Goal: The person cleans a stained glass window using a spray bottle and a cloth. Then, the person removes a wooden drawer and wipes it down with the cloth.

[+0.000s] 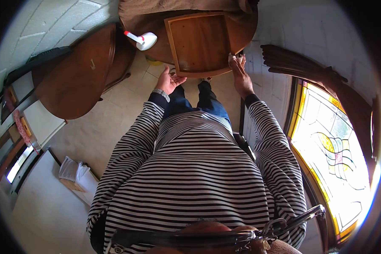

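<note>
A wooden tray [201, 42] with raised edges lies on the dark round table at the top of the view. My left hand [168, 81], with a watch on its wrist, is at the tray's near left corner, palm up and fingers spread. Its fingertips meet or nearly meet the front rim. At the near right corner, my right hand [240, 76] has its fingers closed on a pale crumpled cloth [232, 58], against the tray's edge. A white spray bottle [147, 41] with a red-tipped nozzle is left of the tray.
Brown fabric [156, 10] covers the table's far side. A folded wooden tabletop [78, 80] stands to the left. On the right are a stained glass window [330, 148] and a brown curtain [300, 63]. A white bundle [78, 173] rests at lower left.
</note>
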The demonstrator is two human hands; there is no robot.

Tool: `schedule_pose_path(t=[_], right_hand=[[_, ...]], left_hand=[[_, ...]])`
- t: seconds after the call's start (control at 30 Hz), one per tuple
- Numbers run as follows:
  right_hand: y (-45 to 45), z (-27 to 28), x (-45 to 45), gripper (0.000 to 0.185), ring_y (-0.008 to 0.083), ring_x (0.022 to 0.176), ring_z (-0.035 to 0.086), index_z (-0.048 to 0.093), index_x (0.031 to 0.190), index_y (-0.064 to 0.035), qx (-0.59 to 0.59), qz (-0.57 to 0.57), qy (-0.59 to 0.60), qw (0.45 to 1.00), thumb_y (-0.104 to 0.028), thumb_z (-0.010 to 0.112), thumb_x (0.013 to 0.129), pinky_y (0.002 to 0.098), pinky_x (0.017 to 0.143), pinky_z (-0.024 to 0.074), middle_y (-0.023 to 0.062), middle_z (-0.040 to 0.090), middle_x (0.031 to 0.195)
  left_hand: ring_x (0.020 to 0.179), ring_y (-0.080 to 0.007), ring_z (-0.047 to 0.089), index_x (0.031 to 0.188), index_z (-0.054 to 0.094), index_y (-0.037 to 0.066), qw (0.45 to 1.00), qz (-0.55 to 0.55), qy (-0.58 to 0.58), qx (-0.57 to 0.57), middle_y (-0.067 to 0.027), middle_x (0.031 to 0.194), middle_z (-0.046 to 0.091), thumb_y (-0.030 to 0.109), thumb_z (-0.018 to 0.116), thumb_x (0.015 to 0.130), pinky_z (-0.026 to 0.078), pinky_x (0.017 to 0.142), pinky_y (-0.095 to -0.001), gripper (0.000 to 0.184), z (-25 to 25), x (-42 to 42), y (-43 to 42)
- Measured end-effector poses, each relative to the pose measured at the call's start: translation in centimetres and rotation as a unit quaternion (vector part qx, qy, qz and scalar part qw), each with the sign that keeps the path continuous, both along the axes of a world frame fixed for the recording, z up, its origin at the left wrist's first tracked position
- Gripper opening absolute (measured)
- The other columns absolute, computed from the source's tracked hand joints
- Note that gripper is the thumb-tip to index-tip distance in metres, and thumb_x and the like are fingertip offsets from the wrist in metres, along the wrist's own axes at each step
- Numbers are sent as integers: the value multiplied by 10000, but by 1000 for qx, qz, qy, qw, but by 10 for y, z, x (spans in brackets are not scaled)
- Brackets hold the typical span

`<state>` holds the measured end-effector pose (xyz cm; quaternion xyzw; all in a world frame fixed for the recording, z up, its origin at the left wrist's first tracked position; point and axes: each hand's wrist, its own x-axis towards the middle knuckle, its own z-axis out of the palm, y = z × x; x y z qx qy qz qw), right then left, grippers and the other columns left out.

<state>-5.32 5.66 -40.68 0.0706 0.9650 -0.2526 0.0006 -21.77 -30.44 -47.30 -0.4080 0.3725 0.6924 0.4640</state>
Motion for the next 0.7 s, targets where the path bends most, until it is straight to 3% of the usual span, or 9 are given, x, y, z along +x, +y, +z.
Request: schedule_pose_path(t=[0.07, 0.17, 0.2, 0.37, 0.43, 0.5, 0.57, 0.63, 0.7], right_hand=[[-3, -4, -8, 671, 422, 1513, 559, 401, 1708, -93, 41, -44, 78, 995, 48, 445, 1052, 485, 1190, 535, 290, 540, 1637], [-6, -19, 1, 583, 436, 1431, 629, 485, 1644, -47, -94, -242, -115, 959, 39, 467, 1068, 487, 1113, 575, 288, 609, 1567], [-6, -37, 5, 411, 449, 1198, 752, 669, 1479, -39, -82, -231, -15, 969, -33, 515, 1098, 491, 988, 613, 282, 751, 1328], [-2, -50, 34, 210, 271, 959, 812, 816, 1209, -4, -331, -298, -126, 887, -72, 718, 1035, 390, 870, 637, 171, 823, 1097], [6, -67, 54, 208, 225, 951, 801, 806, 1196, 66, -538, -328, -124, 766, -10, 724, 1020, 343, 872, 654, 144, 819, 1115], [2, -68, 68, 238, 314, 1016, 800, 751, 1219, 164, -634, -446, -34, 631, 37, 654, 1043, 396, 926, 687, 190, 779, 1209], [5, -78, 76, 268, 359, 1063, 792, 718, 1242, 199, -625, -486, -14, 611, 63, 611, 1038, 429, 947, 696, 239, 755, 1247], [9, -94, 81, 286, 367, 1080, 793, 716, 1244, 205, -605, -527, -11, 598, 54, 607, 1028, 442, 937, 701, 252, 756, 1243], [15, -112, 74, 292, 340, 1067, 805, 744, 1225, 180, -574, -565, -28, 592, 11, 640, 1011, 434, 896, 701, 227, 783, 1198]], left_hand=[[1355, -497, 653, 1570, 379, -184, 1000, -10, 10, -20, -382, 1460, 614, 694, 408, 1158, 537, 1209, -596, 970, 7, 0, 4], [1303, -435, 689, 1614, 380, -114, 996, -71, 34, -43, -341, 1454, 634, 680, 416, 1164, 563, 1172, -574, 913, 17, 2, 8], [1285, -414, 698, 1618, 387, -90, 992, -93, 59, -54, -332, 1448, 640, 681, 426, 1163, 576, 1147, -562, 897, 15, 7, 9], [1189, -356, 740, 1603, 439, -11, 945, -219, 172, -171, -275, 1403, 684, 578, 592, 1147, 623, 987, -503, 760, 23, 30, 25], [1030, -320, 753, 1401, 548, -38, 776, -205, 417, -426, -199, 1183, 727, 291, 791, 1028, 601, 879, -449, 554, -6, 55, 35], [1023, -351, 735, 1352, 575, -5, 659, -272, 539, -449, -189, 1156, 719, 206, 806, 975, 592, 899, -456, 490, 24, 55, 64], [1033, -350, 737, 1273, 644, 34, 685, -232, 565, -397, -177, 1130, 729, 169, 802, 942, 594, 879, -479, 391, 21, 71, 107], [972, -368, 734, 1226, 655, 56, 588, -326, 644, -364, -131, 1002, 731, 134, 807, 899, 597, 814, -502, 370, 45, 73, 147], [1013, -413, 720, 1229, 641, 35, 508, -376, 712, -305, -211, 1086, 722, 132, 798, 888, 592, 865, -533, 387, 39, 81, 173]])
